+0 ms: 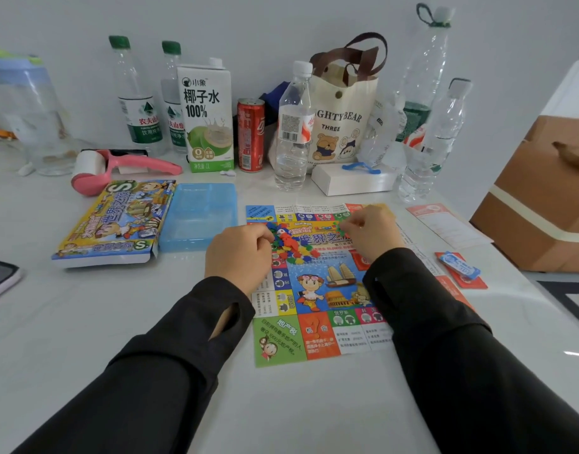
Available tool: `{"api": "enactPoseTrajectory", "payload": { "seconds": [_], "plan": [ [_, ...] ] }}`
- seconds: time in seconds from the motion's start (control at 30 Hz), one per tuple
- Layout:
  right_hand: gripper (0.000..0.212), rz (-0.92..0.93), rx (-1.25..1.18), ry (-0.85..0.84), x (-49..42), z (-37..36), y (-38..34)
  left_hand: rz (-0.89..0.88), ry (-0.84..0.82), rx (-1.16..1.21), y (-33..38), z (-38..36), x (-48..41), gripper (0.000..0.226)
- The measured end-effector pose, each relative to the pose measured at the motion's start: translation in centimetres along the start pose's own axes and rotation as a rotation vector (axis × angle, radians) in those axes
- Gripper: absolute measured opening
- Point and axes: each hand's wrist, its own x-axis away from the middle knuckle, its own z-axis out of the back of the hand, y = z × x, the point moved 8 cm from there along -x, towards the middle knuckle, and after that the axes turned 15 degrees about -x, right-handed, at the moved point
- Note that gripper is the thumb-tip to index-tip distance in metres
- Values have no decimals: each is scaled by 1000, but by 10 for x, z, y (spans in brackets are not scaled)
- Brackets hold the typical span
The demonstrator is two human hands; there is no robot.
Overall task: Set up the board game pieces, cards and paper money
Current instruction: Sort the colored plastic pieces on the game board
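Observation:
A colourful paper game board (317, 290) lies flat on the white table in front of me. A heap of small plastic pieces (291, 242) in red, blue, green and yellow sits on its upper middle. My left hand (240, 253) rests with curled fingers at the left edge of the heap; whether it holds a piece is hidden. My right hand (368, 229) pinches a small green piece to the right of the heap. Red cards with a blue packet (461, 268) lie right of the board. The game box (114, 221) and a blue plastic tray (201, 217) lie to the left.
Along the back stand water bottles (293, 126), a coconut water carton (207, 116), a red can (250, 134), a tote bag (343, 113) and a white box (353, 180). A pink roller (117, 168) lies back left. A cardboard box (540, 194) stands right. A paper sheet (445, 224) lies beside the board.

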Motion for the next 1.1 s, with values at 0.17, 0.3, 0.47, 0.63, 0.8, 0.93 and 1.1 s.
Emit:
{"api": "enactPoseTrajectory", "payload": {
  "seconds": [0.17, 0.3, 0.47, 0.63, 0.8, 0.93, 1.1],
  "plan": [
    [23, 18, 119, 53, -3, -1, 5, -1, -2, 7, 0, -1, -1, 27],
    [28, 167, 131, -35, 5, -20, -22, 21, -2, 21, -2, -2, -1, 28],
    [34, 295, 165, -206, 28, -63, -47, 83, 0, 95, -9, -2, -3, 26],
    [31, 387, 283, -160, 32, -64, -51, 84, -9, 107, -9, -4, -4, 26],
    [24, 424, 244, -115, 33, -61, -56, 64, -9, 81, -8, -4, -3, 26],
    [27, 484, 288, -74, 33, -59, -62, 20, -9, 20, -5, -5, -3, 26],
    [20, 327, 76, 242, 24, -12, -48, 18, -11, 30, -5, -6, -3, 26]
  ]
}}
